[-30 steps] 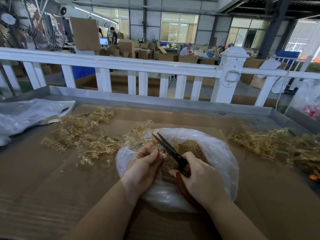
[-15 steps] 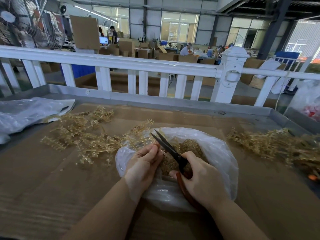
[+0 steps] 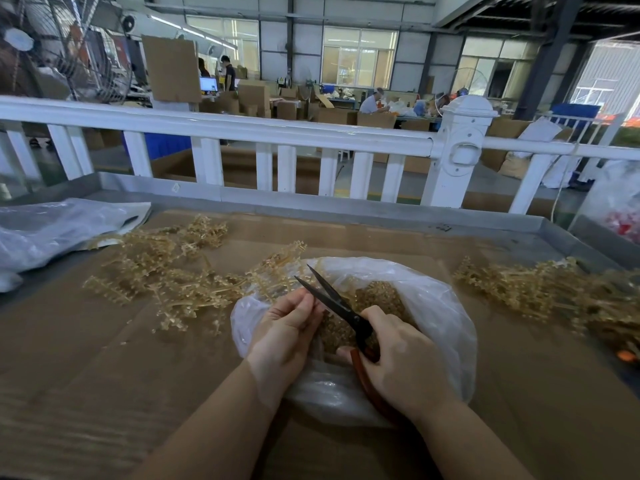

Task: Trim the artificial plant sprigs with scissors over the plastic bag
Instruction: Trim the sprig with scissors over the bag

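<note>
**Head view: open blades close to my left fingertips**

Head camera shows my right hand (image 3: 405, 355) curled round the red handles of the scissors (image 3: 341, 308), blades parted and pointing up and away from that hand. My left hand (image 3: 289, 325) sits just beside the lower blade, fingers bunched as if pinching a sprig; the sprig itself is hidden behind the fingers, so I cannot tell how much of it sticks out toward the blades. Both hands hover over the open bag (image 3: 440, 306), which lies under them and already holds a heap of cuttings (image 3: 379, 296).

As I judge it, the main risk is the cut landing on skin: the left fingertips (image 3: 311, 301) are nearly touching the blade, and a small slip of the pinch would put them in its path. A short stub is hard to hold, so it could also twist out and be cut at the wrong place.

Second risk is spill. The bag's rim is slack and low beyond my right hand, and a snipped piece could spring over it onto the counter (image 3: 104, 358).

Uncut sprigs (image 3: 166, 271) lie beyond and outward of my left hand, some touching the bag's edge; another pile (image 3: 540, 285) lies well outward of my right. Strands trailing over the rim could mix with the cuttings.
</note>
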`<action>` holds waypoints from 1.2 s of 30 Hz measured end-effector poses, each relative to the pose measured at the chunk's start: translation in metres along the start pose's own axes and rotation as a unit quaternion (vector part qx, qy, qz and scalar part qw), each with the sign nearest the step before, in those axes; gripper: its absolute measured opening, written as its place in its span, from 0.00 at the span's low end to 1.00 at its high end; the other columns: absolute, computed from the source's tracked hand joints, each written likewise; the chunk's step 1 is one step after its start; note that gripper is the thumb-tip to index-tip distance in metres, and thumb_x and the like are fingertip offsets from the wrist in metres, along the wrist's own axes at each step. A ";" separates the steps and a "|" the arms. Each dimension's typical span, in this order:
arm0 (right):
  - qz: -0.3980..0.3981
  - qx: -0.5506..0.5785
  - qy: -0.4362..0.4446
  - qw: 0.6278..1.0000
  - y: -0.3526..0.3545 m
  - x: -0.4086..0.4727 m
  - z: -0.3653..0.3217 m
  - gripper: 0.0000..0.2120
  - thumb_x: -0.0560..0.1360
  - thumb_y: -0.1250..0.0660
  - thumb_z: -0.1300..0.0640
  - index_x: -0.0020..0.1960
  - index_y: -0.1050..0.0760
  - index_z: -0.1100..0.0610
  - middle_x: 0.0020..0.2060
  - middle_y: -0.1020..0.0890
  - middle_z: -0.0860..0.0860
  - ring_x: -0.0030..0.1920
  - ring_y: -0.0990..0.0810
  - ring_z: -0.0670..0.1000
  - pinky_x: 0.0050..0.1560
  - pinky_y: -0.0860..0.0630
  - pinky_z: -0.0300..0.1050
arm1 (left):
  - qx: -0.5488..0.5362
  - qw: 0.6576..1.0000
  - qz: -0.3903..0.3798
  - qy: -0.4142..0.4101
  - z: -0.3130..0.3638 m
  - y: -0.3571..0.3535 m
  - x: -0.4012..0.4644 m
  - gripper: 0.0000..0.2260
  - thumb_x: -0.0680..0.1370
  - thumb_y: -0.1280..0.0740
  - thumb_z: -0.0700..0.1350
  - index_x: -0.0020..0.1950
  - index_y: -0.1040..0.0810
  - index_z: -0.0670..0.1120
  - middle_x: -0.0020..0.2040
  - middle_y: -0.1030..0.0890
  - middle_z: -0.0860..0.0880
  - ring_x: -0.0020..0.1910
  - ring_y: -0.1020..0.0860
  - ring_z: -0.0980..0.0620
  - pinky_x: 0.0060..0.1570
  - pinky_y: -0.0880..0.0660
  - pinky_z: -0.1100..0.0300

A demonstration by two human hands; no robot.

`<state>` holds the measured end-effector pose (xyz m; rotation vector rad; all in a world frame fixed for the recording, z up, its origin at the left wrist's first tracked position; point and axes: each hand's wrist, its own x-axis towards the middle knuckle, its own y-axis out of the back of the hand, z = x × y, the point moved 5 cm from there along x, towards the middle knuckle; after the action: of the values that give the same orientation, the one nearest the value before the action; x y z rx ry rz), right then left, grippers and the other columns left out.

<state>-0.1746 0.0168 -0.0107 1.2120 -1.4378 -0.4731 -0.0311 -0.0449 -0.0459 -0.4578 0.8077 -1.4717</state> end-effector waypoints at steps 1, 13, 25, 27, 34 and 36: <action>0.003 -0.003 0.001 1.000 0.000 0.000 0.000 0.21 0.72 0.37 0.35 0.57 0.28 0.48 0.44 0.21 0.45 0.44 0.22 0.46 0.44 0.23 0.40 | -0.004 1.000 0.003 0.000 0.000 0.000 0.000 0.10 0.78 0.39 0.32 0.59 0.26 0.37 0.50 0.22 0.40 0.45 0.22 0.50 0.50 0.24 0.60; 0.019 -0.019 0.016 1.000 0.003 -0.002 -0.005 0.21 0.71 0.35 0.37 0.57 0.26 0.50 0.43 0.20 0.46 0.42 0.21 0.48 0.40 0.22 0.43 | 0.007 1.000 0.005 -0.013 0.001 -0.001 -0.003 0.07 0.79 0.41 0.33 0.46 0.24 0.40 0.44 0.21 0.44 0.44 0.22 0.51 0.51 0.24 0.61; 0.002 -0.024 0.014 1.000 -0.002 0.001 -0.002 0.19 0.73 0.37 0.36 0.54 0.28 0.49 0.39 0.22 0.45 0.38 0.23 0.46 0.38 0.26 0.38 | -0.016 1.000 0.002 -0.011 0.000 0.000 0.000 0.07 0.78 0.39 0.32 0.50 0.22 0.38 0.43 0.18 0.45 0.39 0.18 0.54 0.47 0.22 0.63; 0.000 -0.026 0.017 1.000 -0.001 0.001 -0.002 0.19 0.73 0.37 0.36 0.54 0.28 0.50 0.38 0.23 0.44 0.37 0.23 0.46 0.37 0.26 0.38 | -0.020 1.000 0.004 -0.008 0.001 0.001 0.001 0.07 0.78 0.39 0.32 0.48 0.22 0.40 0.42 0.18 0.45 0.37 0.18 0.55 0.45 0.21 0.63; -0.024 -0.031 0.005 0.999 -0.005 0.003 0.000 0.22 0.75 0.41 0.35 0.61 0.32 0.49 0.43 0.22 0.45 0.42 0.22 0.46 0.43 0.24 0.40 | -0.023 1.000 -0.001 -0.007 0.000 0.001 0.002 0.07 0.78 0.39 0.32 0.50 0.22 0.38 0.45 0.18 0.43 0.38 0.18 0.54 0.46 0.22 0.63; -0.026 -0.032 0.003 0.999 -0.006 0.003 0.000 0.22 0.75 0.41 0.36 0.61 0.33 0.49 0.44 0.22 0.45 0.43 0.22 0.46 0.44 0.24 0.40 | -0.022 1.000 0.001 -0.004 0.001 0.001 0.002 0.07 0.78 0.39 0.32 0.50 0.23 0.38 0.45 0.19 0.43 0.36 0.18 0.55 0.45 0.21 0.64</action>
<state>-0.1719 0.0122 -0.0139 1.2010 -1.3788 -0.5453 -0.0300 -0.0469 -0.0467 -0.4960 0.8354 -1.4511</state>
